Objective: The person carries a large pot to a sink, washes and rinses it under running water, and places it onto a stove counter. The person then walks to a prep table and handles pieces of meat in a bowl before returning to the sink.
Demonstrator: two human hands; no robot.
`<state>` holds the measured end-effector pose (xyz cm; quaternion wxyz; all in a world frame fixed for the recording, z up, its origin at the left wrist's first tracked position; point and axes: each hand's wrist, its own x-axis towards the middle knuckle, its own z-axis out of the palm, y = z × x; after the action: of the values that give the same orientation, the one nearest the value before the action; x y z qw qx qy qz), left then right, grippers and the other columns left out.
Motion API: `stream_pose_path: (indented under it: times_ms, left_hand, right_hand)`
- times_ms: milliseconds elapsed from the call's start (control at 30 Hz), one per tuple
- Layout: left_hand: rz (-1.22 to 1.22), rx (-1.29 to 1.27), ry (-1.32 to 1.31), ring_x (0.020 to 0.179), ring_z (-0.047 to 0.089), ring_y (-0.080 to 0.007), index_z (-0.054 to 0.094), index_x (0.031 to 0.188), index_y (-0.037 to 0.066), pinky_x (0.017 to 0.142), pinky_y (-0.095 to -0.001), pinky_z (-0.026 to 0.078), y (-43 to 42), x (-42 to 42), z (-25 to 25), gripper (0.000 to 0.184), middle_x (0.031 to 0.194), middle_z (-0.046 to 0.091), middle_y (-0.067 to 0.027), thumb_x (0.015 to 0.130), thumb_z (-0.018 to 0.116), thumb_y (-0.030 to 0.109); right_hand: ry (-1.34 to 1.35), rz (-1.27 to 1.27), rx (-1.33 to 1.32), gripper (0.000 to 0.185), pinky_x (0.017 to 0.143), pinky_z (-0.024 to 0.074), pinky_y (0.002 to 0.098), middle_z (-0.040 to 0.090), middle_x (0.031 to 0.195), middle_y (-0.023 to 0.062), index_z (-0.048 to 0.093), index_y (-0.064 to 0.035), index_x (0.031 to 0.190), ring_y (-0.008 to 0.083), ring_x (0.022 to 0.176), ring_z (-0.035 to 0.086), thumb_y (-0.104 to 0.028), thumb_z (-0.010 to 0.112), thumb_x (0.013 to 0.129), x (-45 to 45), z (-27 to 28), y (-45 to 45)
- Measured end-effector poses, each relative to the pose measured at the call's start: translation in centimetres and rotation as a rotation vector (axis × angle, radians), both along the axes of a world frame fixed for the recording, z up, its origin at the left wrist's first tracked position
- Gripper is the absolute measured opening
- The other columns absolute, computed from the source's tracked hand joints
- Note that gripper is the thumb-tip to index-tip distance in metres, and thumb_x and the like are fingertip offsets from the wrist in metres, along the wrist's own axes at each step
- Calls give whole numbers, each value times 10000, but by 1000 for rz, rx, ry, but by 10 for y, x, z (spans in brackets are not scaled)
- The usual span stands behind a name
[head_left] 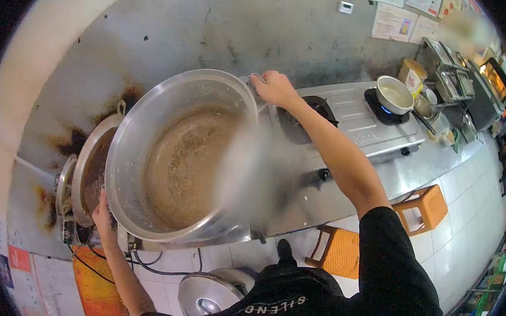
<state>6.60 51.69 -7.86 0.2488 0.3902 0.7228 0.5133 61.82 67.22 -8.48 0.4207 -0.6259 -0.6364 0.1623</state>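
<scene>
A large aluminium stockpot (126, 143) is held between my hands, its mouth tilted toward me. A brown residue or shallow liquid (188, 162) covers its bottom; I cannot tell which. My right hand (274, 89) is closed around the handle at the pot's far right rim. On the near left side, my left hand (103, 218) grips the other handle, its fingers partly hidden by the rim. Close beside the left hand stands another pot (91, 164) with dark brown contents. A pale blur hides the right part of the stockpot's wall.
Right of the stockpot stands a two-burner gas stove (352, 127), with a small saucepan (394, 96) over a lit blue flame. Orange stools (340, 252) are below the counter. A metal lid (211, 296) and black cables (163, 271) lie low near my body. The steel wall (174, 29) rises behind.
</scene>
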Motion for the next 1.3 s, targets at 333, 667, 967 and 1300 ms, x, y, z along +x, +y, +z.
stream_pose_path:
  times_ms: [333,667,967,1300]
  left_hand:
    - [71,-3,-527,1237,476,-263,445,1395,30,1043,-391,355,-61,4,-53,637,1390,492,-156,968,456,502]
    - [-1042,-109,276,996,558,-265,560,1212,17,808,-428,486,-266,461,-393,563,1119,590,-114,848,588,445]
    - [-1644,-831,428,959,588,-270,587,1167,-8,805,-425,503,-490,743,-469,506,1073,610,-106,809,647,344]
    - [-2126,-209,482,863,610,-220,622,1032,-47,739,-349,494,-688,877,-453,294,941,635,-111,862,579,189]
  right_hand:
    - [690,-20,-127,332,647,503,289,682,753,66,650,-9,878,124,705,637,-318,559,959,89,-106,-301]
    - [601,-1141,-424,329,766,530,446,700,862,204,705,-15,907,360,834,679,-310,620,791,90,-350,-887]
    - [814,-1997,-8,330,801,521,424,687,898,201,684,-4,886,364,890,657,-320,634,807,75,-317,-1113]
    - [271,-2789,-23,249,743,509,442,673,885,210,654,-21,934,359,833,663,-254,571,907,-130,-246,-1336]
